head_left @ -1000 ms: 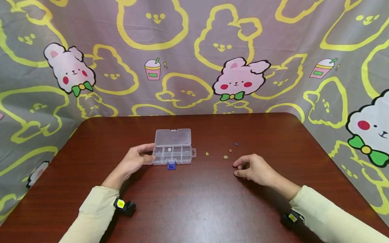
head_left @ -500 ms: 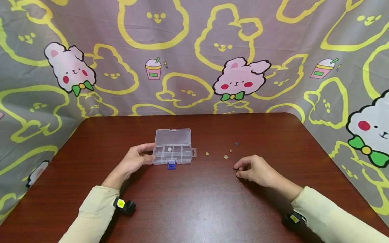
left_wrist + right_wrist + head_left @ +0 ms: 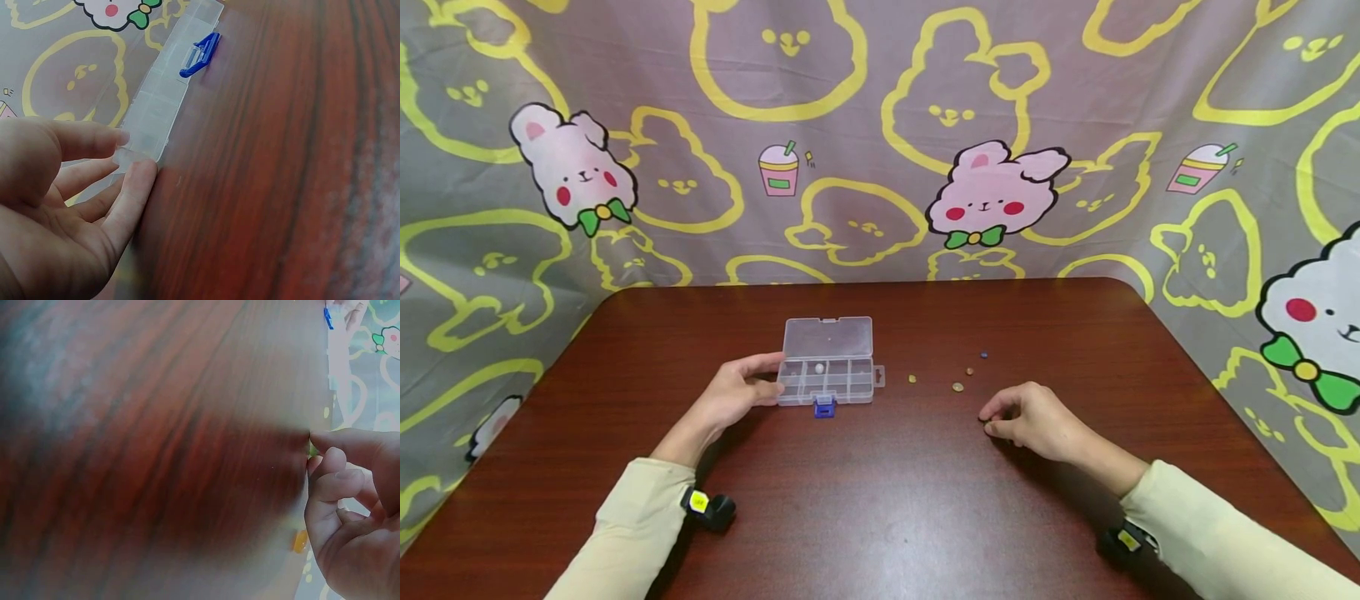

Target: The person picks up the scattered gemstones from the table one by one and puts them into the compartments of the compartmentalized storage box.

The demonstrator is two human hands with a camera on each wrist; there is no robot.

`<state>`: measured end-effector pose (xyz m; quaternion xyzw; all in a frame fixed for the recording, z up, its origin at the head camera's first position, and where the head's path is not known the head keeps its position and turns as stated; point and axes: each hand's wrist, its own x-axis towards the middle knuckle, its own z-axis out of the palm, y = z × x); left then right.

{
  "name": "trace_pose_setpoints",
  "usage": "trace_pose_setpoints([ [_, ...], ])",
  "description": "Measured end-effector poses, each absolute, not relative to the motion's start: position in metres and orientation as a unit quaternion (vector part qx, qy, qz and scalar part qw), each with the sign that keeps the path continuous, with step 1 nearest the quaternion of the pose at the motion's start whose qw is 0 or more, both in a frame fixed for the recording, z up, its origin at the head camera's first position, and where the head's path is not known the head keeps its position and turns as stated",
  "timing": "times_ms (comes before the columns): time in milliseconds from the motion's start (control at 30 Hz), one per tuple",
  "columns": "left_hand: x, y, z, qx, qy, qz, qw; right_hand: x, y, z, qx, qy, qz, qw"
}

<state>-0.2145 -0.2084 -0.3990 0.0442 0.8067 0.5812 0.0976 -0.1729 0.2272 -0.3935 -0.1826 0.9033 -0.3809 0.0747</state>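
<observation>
A clear plastic compartment box (image 3: 824, 387) lies on the table with its lid (image 3: 828, 337) raised back and its blue latch (image 3: 824, 407) at the front. My left hand (image 3: 743, 392) grips the box's left end; in the left wrist view the thumb and fingers (image 3: 139, 181) are against that corner. A whitish bead-like piece (image 3: 819, 368) sits in one compartment. Right of the box, my right hand (image 3: 1028, 423) is low over the table, thumb and index finger pinching a small green piece (image 3: 313, 450), mostly covered by the fingertips.
Small bead-like pieces lie between the box and my right hand: a yellow one (image 3: 912, 379), a pale yellowish one (image 3: 957, 387), a brownish one (image 3: 969, 372) and a blue one (image 3: 984, 356). A patterned cloth (image 3: 865, 142) hangs behind the brown table (image 3: 880, 500).
My right thumb and index finger have come closer together at the tabletop, and the hand has shifted slightly right. The left hand and the box have stayed in place.
</observation>
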Motion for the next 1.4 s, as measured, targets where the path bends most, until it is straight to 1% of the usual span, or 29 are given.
trace_pose_setpoints([
  [767, -0.2154, -0.2089, -0.4000, 0.047, 0.801, 0.588, 0.099, -0.1734, 0.2260, -0.3927, -0.188, 0.907, -0.370, 0.075],
  [1400, -0.2137, -0.2084, -0.3992, 0.050, 0.799, 0.592, 0.097, -0.1735, 0.2241, -0.3935, -0.190, 0.907, -0.372, 0.063],
])
